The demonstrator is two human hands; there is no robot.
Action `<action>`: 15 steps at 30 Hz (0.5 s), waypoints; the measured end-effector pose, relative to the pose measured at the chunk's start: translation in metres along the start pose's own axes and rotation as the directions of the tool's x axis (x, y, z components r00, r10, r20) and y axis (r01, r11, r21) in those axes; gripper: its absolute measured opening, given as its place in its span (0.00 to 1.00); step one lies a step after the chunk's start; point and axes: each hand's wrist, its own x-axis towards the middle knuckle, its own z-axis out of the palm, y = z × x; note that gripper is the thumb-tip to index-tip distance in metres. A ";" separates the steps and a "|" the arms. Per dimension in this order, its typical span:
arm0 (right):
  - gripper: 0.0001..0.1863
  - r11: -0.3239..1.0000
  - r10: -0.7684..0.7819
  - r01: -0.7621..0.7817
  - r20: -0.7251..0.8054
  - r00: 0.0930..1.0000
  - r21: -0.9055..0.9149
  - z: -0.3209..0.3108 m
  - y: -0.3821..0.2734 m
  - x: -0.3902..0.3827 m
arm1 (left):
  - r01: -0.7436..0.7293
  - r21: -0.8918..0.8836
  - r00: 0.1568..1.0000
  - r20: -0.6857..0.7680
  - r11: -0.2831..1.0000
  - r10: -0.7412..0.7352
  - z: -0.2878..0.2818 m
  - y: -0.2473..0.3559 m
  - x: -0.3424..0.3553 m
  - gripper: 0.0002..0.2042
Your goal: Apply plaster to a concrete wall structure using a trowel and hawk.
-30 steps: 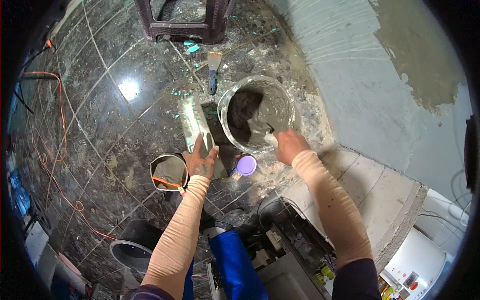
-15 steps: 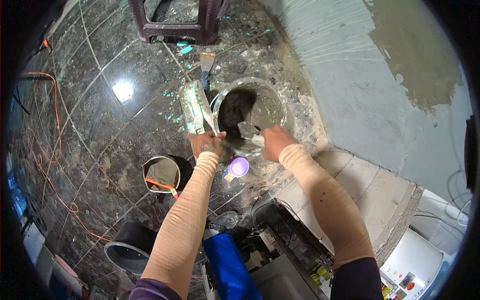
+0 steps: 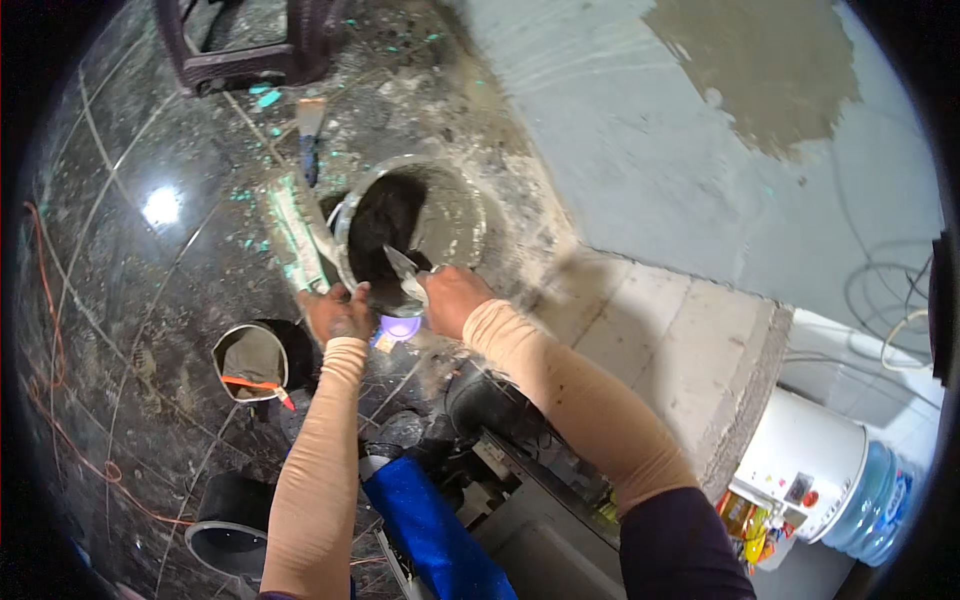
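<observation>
A round bucket (image 3: 470, 190) with a mortar-caked rim stands on the floor, with dark wet mortar (image 3: 385, 215) along its left inside. My right hand (image 3: 455, 298) is closed around the handle of a small trowel (image 3: 402, 264). Its grey blade tilts up over the mortar, inside the bucket's near side. My left hand (image 3: 338, 312) grips the near end of a long flat plastering trowel (image 3: 292, 232), smeared whitish green, beside the bucket's left wall. Beyond it a scraper (image 3: 310, 130) with a dark handle lies on the floor.
A small pail (image 3: 250, 360) with an orange-edged tool across it stands left of my left forearm. Close by are a purple-lidded container (image 3: 400, 327), a black tub (image 3: 230, 535) and a plastic stool (image 3: 250, 65). A tiled ledge (image 3: 640, 330) and partly plastered wall (image 3: 680, 150) lie right.
The view has shifted, so the scene sits farther left. The small trowel's blade has tipped up and moved slightly left within the bucket. My left hand keeps its grip on the plastering trowel.
</observation>
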 end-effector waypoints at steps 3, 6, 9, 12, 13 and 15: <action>0.11 0.997 0.030 -0.025 0.068 0.997 -0.073 -0.007 0.026 -0.003 | 0.026 -0.086 0.999 0.042 0.996 -0.023 -0.008 0.006 -0.010 0.32; 0.13 0.991 0.094 -0.098 -0.053 0.994 -0.086 -0.012 0.029 0.000 | 0.208 -0.297 0.969 0.189 0.932 -0.156 -0.016 0.012 -0.022 0.23; 0.18 0.991 0.132 -0.131 -0.067 0.989 0.028 -0.001 0.004 -0.005 | -0.229 0.144 0.973 0.026 0.963 0.228 -0.017 0.006 -0.028 0.19; 0.20 1.000 0.012 -0.011 -0.015 1.000 0.025 0.018 -0.015 -0.026 | -0.111 0.075 0.979 0.181 0.991 0.096 -0.003 -0.008 -0.021 0.18; 0.23 0.998 0.053 -0.055 0.069 0.996 0.030 0.019 -0.011 -0.029 | -0.102 0.027 0.981 0.169 0.994 0.096 0.003 -0.015 -0.019 0.17; 0.24 0.996 0.078 -0.083 0.154 0.985 0.026 0.015 0.012 -0.034 | -0.096 -0.022 0.984 0.149 0.995 0.098 0.011 -0.026 -0.018 0.16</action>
